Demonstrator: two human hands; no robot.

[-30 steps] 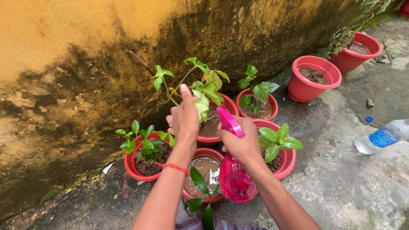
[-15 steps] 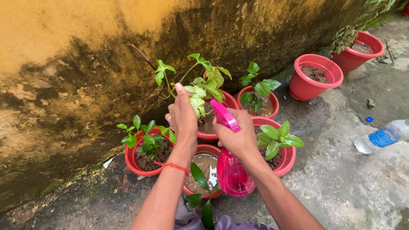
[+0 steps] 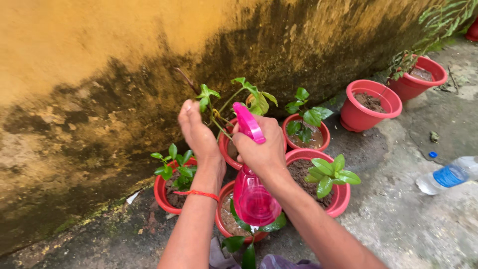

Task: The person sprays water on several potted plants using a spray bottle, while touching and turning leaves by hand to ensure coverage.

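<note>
My right hand grips the trigger head of a pink spray bottle, its nozzle aimed at a leafy green plant in a red pot by the wall. My left hand, with a red thread on the wrist, is raised beside the plant's stem, fingers curled against the lower leaves; what it pinches is hidden. The bottle's round body hangs over another red pot filled with muddy water.
Several red pots with small plants cluster along a stained yellow wall. Two more red pots stand at the right. A clear plastic bottle and a blue cap lie on the concrete ground.
Both hands and the spray bottle rose toward the tall plant. My left hand turned from flat behind the leaves to curled at the stem. The view shifted slightly.
</note>
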